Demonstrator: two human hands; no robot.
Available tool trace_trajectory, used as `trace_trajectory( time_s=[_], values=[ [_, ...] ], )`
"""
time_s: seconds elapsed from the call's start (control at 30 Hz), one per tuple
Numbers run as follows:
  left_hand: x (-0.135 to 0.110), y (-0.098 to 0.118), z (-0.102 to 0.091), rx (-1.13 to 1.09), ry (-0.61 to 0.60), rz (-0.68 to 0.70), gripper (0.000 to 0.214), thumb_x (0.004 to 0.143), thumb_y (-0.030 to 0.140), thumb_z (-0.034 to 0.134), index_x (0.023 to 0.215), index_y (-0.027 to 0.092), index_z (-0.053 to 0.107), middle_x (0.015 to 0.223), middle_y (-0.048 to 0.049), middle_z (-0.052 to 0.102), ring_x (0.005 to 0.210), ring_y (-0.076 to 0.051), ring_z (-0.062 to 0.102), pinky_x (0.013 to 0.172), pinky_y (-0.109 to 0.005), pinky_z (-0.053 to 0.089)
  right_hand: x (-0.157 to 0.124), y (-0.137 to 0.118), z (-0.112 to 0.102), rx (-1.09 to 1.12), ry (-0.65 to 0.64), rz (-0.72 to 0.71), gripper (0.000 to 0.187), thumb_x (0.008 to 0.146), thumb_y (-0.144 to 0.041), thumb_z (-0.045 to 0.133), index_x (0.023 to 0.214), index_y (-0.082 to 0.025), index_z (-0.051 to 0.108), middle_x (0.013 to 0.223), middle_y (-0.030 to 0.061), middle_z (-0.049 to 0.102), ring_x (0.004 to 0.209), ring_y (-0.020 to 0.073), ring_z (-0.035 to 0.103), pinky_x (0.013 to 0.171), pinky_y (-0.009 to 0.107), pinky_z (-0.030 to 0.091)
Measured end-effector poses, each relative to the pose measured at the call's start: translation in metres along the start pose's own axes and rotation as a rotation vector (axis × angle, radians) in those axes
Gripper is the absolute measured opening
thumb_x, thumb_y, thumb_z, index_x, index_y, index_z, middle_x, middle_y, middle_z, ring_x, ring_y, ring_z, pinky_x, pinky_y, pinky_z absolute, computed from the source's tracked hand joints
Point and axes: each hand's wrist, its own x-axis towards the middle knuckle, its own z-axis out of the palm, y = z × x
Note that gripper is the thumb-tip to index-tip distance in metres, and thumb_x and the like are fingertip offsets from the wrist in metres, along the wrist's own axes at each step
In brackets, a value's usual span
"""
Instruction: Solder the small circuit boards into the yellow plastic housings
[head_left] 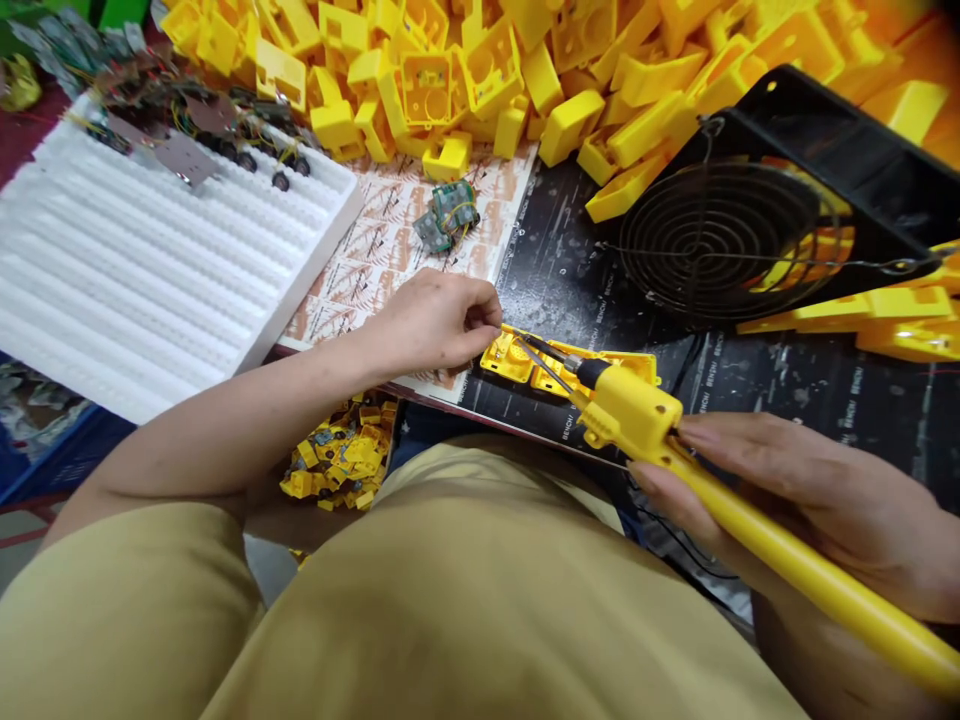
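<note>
My right hand grips a yellow soldering iron by its long handle. The iron's metal tip rests on a flat yellow plastic part lying on the black mat. My left hand is curled shut just left of that part, its fingertips pinched together at the part's left end. Whether they hold something thin there, I cannot make out.
A heap of yellow plastic housings fills the back. A black fan with a wire grille stands at right. At left a white ridged foam tray carries circuit boards. One small board lies on printed paper. A bin of yellow scraps sits below.
</note>
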Motion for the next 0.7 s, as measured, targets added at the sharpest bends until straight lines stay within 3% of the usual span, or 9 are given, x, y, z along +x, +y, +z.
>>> trace_trajectory(
  time_s=[0.1, 0.27, 0.33, 0.47, 0.53, 0.63, 0.7],
  values=[
    [0.005, 0.007, -0.001, 0.080, -0.061, -0.014, 0.013, 0.072, 0.016, 0.061, 0.078, 0.015, 0.073, 0.064, 0.0006, 0.068, 0.058, -0.012, 0.059, 0.062, -0.023, 0.042, 0.004, -0.003, 0.002, -0.030, -0.013, -0.010, 0.007, 0.087, -0.022, 0.066, 0.091, -0.019, 0.062, 0.077, 0.0033, 0.068, 0.070, 0.0118, 0.068, 0.060, 0.019, 0.058],
    [0.009, 0.013, -0.004, 0.164, -0.130, -0.002, 0.015, 0.071, 0.016, 0.059, 0.078, 0.016, 0.073, 0.064, 0.0008, 0.068, 0.058, -0.012, 0.060, 0.062, -0.024, 0.041, 0.010, 0.000, 0.005, -0.064, -0.063, -0.024, 0.020, 0.093, -0.033, 0.057, 0.077, -0.021, 0.061, 0.072, 0.0020, 0.067, 0.067, 0.0109, 0.066, 0.063, 0.020, 0.058],
    [0.011, 0.015, -0.005, 0.211, -0.151, 0.012, 0.015, 0.071, 0.017, 0.059, 0.078, 0.017, 0.072, 0.064, 0.0009, 0.067, 0.059, -0.012, 0.060, 0.062, -0.023, 0.040, 0.012, 0.002, 0.005, -0.083, -0.099, -0.036, 0.019, 0.093, -0.031, 0.059, 0.078, -0.021, 0.062, 0.073, 0.0023, 0.067, 0.068, 0.0109, 0.067, 0.066, 0.020, 0.058],
    [0.015, 0.017, -0.006, 0.249, -0.183, 0.010, 0.015, 0.070, 0.018, 0.058, 0.077, 0.017, 0.071, 0.064, 0.0012, 0.066, 0.059, -0.011, 0.059, 0.059, -0.022, 0.037, 0.017, 0.004, 0.004, -0.119, -0.128, -0.195, 0.007, 0.084, -0.020, 0.069, 0.084, -0.018, 0.062, 0.079, 0.0014, 0.068, 0.073, 0.0107, 0.067, 0.072, 0.020, 0.057],
    [0.017, 0.017, -0.006, 0.240, -0.188, -0.001, 0.014, 0.069, 0.018, 0.059, 0.075, 0.017, 0.071, 0.063, 0.0015, 0.065, 0.058, -0.011, 0.058, 0.058, -0.022, 0.035, 0.021, 0.004, 0.001, -0.114, -0.120, -0.262, 0.017, 0.078, -0.016, 0.075, 0.088, -0.016, 0.061, 0.080, 0.0018, 0.068, 0.072, 0.0106, 0.066, 0.070, 0.021, 0.057],
    [0.018, 0.016, -0.006, 0.219, -0.196, -0.006, 0.012, 0.069, 0.018, 0.059, 0.074, 0.017, 0.070, 0.062, 0.0019, 0.064, 0.058, -0.011, 0.057, 0.057, -0.022, 0.034, 0.025, 0.004, -0.008, -0.098, -0.121, -0.273, 0.018, 0.079, -0.019, 0.075, 0.090, -0.017, 0.061, 0.079, 0.0013, 0.067, 0.069, 0.0106, 0.064, 0.065, 0.022, 0.055],
    [0.018, 0.015, -0.006, 0.207, -0.209, -0.003, 0.012, 0.069, 0.018, 0.060, 0.075, 0.017, 0.070, 0.062, 0.0020, 0.064, 0.058, -0.011, 0.057, 0.057, -0.022, 0.034, 0.025, 0.003, -0.014, -0.110, -0.138, -0.192, 0.014, 0.083, -0.023, 0.071, 0.093, -0.019, 0.062, 0.082, 0.0008, 0.068, 0.070, 0.0110, 0.064, 0.062, 0.022, 0.053]
  ],
)
